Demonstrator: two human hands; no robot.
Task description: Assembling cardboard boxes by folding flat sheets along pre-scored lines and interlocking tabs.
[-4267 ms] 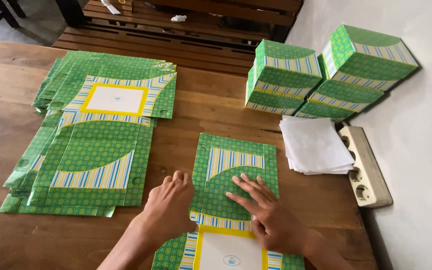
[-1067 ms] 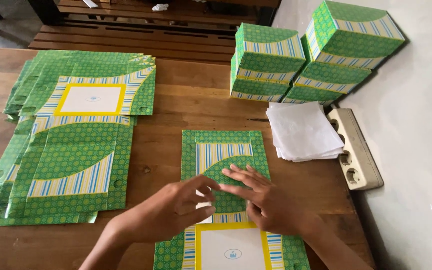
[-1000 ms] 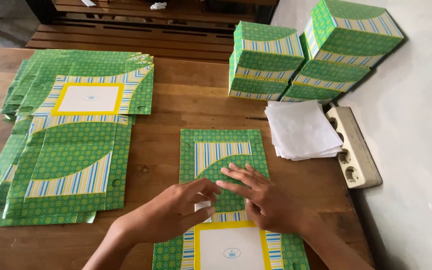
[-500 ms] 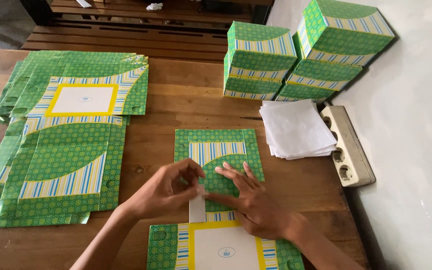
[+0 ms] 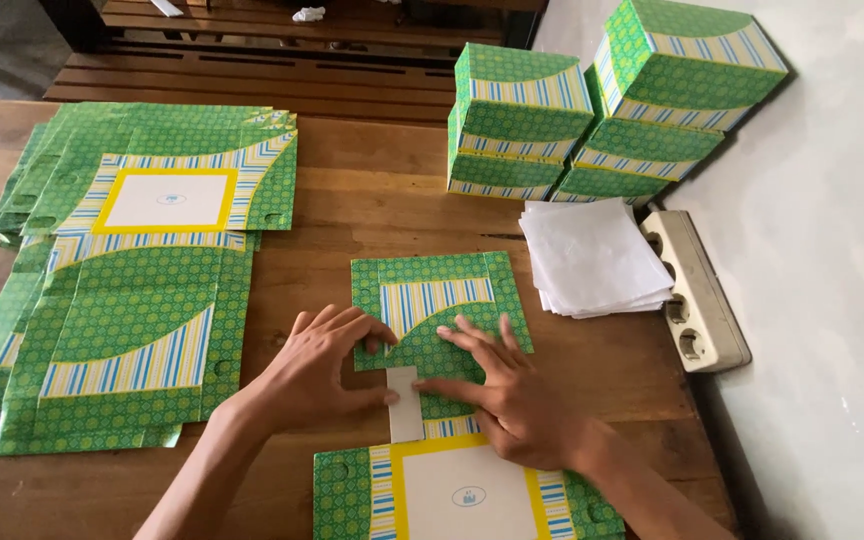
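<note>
Flat green box blank (image 5: 432,400) on wooden surface (image 5: 352,200), pressed under both hands.
Left hand (image 5: 317,375) pinching up white side flap (image 5: 404,403); right hand (image 5: 512,395) spread flat, grasping nothing. Beyond: stacked flat blanks (image 5: 132,280) left, white paper sheets (image 5: 592,255), folded green boxes (image 5: 602,110) far right.

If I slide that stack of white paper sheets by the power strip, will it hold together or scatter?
The white paper sheets look thin and loosely stacked, their edges already fanned unevenly, so a push would probably smear the pile apart. They seem light and floppy; lifted by one corner, they would likely droop. Lying flat on the wooden table, they should not roll or tip.
</note>
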